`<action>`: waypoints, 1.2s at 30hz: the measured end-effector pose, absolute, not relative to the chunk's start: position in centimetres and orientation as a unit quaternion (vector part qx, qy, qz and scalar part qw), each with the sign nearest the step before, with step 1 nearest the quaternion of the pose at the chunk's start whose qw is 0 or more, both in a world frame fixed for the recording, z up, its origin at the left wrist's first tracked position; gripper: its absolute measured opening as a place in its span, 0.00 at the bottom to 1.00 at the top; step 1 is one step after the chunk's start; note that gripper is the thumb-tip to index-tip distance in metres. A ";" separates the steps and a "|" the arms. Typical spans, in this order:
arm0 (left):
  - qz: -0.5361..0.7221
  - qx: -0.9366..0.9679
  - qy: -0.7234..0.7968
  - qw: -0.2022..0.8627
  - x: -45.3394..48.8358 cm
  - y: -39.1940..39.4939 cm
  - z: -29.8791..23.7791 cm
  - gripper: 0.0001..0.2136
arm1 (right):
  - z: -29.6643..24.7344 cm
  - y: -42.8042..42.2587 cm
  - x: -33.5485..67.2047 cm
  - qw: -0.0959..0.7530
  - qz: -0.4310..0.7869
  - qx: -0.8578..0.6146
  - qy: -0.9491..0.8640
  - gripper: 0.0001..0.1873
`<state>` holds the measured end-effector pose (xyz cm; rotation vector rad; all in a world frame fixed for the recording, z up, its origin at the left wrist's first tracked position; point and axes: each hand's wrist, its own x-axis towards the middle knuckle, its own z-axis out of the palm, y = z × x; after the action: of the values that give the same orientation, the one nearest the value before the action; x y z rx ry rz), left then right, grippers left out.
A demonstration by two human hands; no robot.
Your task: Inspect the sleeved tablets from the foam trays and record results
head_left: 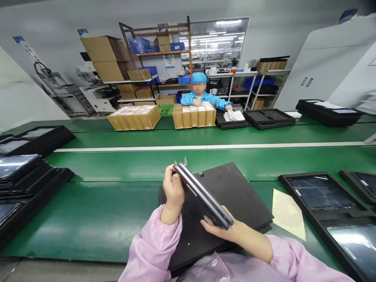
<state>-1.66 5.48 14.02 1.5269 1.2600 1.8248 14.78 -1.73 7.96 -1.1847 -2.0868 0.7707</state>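
Observation:
A thin dark tablet [202, 196] is held on edge above a black foam mat [235, 192] on the green bench. My left hand [174, 190] grips its far upper end, fingers wrapped round it. At the near lower end my right hand [227, 231] cups it from below. Both wrists wear pink sleeves.
Black trays with glossy screens [323, 194] lie to the right, and a stack of black trays [26, 184] to the left. A yellow dotted sheet [288, 213] lies beside the mat. Across the green conveyor [205, 135] a person in blue [202, 98] sits behind cardboard boxes [194, 115].

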 end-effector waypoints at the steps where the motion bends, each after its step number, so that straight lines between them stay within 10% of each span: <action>1: 0.646 0.556 0.458 0.253 -2.0 5.5 13.9 0.25 | 8.0 -1.9 14.4 0.322 0.287 -0.457 -0.778 0.04; 15: 0.585 0.177 0.504 0.611 3.3 -1.6 10.1 0.28 | 17.1 -4.7 16.7 0.368 0.202 -0.347 -0.839 0.31; 36: 0.568 0.146 0.521 0.621 3.9 -2.7 9.7 0.21 | 17.5 -4.9 16.9 0.327 0.197 -0.376 -0.844 0.30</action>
<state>3.94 -2.65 9.66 0.3355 1.1970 1.3056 16.94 -4.92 17.54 -0.9853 -2.2108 0.5169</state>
